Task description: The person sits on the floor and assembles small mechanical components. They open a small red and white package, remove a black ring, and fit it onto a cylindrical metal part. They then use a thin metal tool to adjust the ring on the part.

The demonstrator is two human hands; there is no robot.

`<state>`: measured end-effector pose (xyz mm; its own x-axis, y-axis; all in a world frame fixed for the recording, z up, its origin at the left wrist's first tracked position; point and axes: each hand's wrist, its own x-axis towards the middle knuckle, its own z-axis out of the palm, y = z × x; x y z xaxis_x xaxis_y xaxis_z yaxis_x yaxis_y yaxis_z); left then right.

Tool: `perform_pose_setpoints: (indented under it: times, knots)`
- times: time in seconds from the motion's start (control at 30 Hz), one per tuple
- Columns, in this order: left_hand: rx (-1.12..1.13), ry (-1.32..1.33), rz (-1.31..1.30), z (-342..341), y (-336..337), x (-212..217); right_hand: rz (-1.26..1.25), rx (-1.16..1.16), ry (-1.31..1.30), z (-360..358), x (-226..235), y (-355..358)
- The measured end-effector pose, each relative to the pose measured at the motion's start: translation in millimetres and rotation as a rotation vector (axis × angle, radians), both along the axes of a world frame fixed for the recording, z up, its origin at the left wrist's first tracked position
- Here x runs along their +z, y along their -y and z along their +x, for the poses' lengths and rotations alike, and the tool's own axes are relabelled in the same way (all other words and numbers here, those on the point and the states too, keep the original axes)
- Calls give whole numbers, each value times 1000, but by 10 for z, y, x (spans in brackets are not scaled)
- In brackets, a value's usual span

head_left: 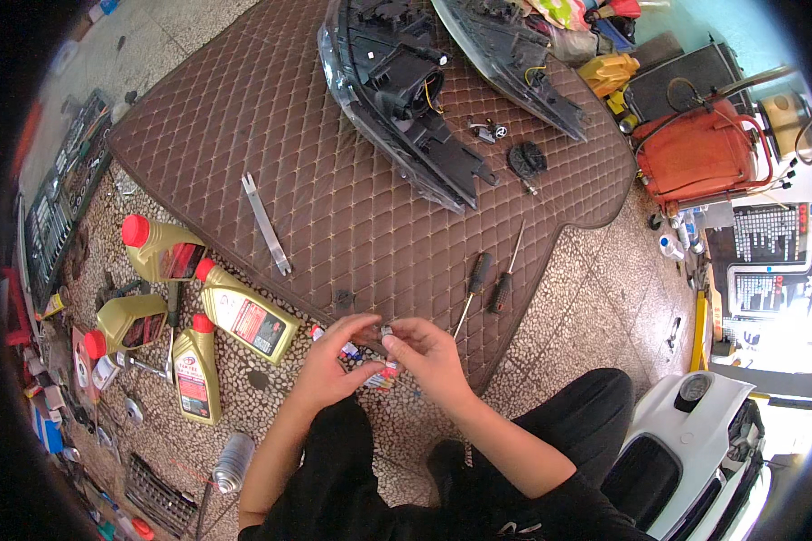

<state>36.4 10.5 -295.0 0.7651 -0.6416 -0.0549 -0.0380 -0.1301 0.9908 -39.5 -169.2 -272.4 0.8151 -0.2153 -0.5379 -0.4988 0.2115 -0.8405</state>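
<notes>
Both hands meet in front of my knees, at the near edge of the brown quilted mat. My right hand pinches a small silvery piece between thumb and fingertips. Curled round toward the same spot, my left hand has its fingertips close beside that piece; whatever lies inside its grip is too small and dark to name. Under the hands, a small red, white and blue package shows partly on the speckled floor, the rest covered by the hands.
Two car headlights lie on the mat's far side, near a round black cap. Two screwdrivers and a flat metal pry bar rest nearer. Gold oil bottles lie left; a white car bumper stands right.
</notes>
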Motion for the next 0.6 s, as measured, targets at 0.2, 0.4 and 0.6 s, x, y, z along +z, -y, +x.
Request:
perform_pose_setpoints:
  times: [0.2,0.4,0.6]
  knots:
    - [87,111,-3,-11,97,150,189,-5,85,47,39,11]
    - [85,165,-5,34,75,136,-22,245,39,185,78,127]
    - [143,2,-32,147,14,-18,-361,375,169,800,-37,952]
